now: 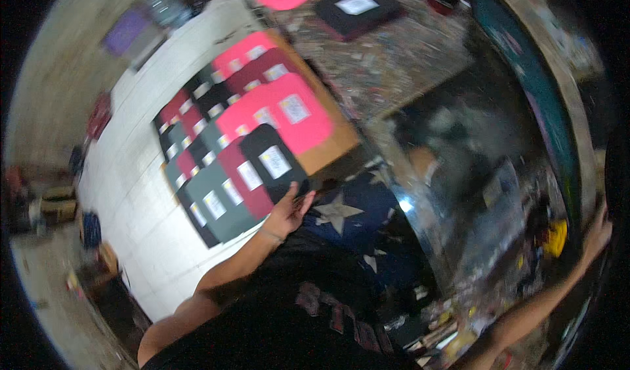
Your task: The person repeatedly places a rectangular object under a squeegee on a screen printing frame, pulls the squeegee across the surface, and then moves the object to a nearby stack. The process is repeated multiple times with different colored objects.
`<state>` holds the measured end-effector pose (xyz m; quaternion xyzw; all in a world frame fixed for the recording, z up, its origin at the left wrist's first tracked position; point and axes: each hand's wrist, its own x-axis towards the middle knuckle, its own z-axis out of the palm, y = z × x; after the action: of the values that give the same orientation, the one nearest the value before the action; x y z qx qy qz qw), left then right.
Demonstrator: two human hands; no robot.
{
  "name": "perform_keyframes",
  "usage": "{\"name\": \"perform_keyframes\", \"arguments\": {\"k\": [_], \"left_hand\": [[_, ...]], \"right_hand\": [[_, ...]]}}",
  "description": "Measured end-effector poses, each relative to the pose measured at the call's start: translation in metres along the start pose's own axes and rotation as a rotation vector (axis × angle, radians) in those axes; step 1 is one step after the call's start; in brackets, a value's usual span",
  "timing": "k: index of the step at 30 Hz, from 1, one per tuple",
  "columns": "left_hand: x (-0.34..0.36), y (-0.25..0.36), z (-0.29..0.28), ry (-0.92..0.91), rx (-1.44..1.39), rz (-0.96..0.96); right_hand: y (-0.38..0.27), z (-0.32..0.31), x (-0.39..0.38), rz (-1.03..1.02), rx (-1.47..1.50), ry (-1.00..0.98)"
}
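Shirt, left hand at panel edge

The pink piece by the right edge of the board looks flat matt and pretty smooth, same for the black piece near the lower right corner. Cloth or foam, honestly can't tell. The labels look like paper. Board's dull brown, wood or cardboard. The desk past its top corner is rough and crusty. The star-print cloth is wrinkled; beside it, a glossy strip glints like metal.
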<state>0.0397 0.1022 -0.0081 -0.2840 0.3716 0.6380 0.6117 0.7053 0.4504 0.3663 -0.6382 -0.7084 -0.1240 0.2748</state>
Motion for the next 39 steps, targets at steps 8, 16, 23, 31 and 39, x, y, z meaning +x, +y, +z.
{"name": "perform_keyframes", "arguments": {"k": [8,16,23,31,39], "left_hand": [[-0.034,-0.057,0.155,-0.722,1.505,0.920],[0.056,-0.187,0.295,-1.536,2.097,1.343],[0.089,-0.205,0.315,-1.545,2.363,1.317],[0.087,-0.211,0.316,-1.522,2.338,1.331],[0.085,-0.207,0.320,-1.532,2.444,1.252]], "right_hand": [[-0.220,-0.010,0.006,0.129,-0.087,0.077],[-0.186,-0.025,0.025,0.041,-0.063,0.060],[-0.197,-0.028,0.036,0.045,-0.033,0.042],[-0.176,-0.018,0.052,-0.029,-0.071,0.193],[-0.173,-0.020,0.052,-0.047,-0.077,0.166]]}}
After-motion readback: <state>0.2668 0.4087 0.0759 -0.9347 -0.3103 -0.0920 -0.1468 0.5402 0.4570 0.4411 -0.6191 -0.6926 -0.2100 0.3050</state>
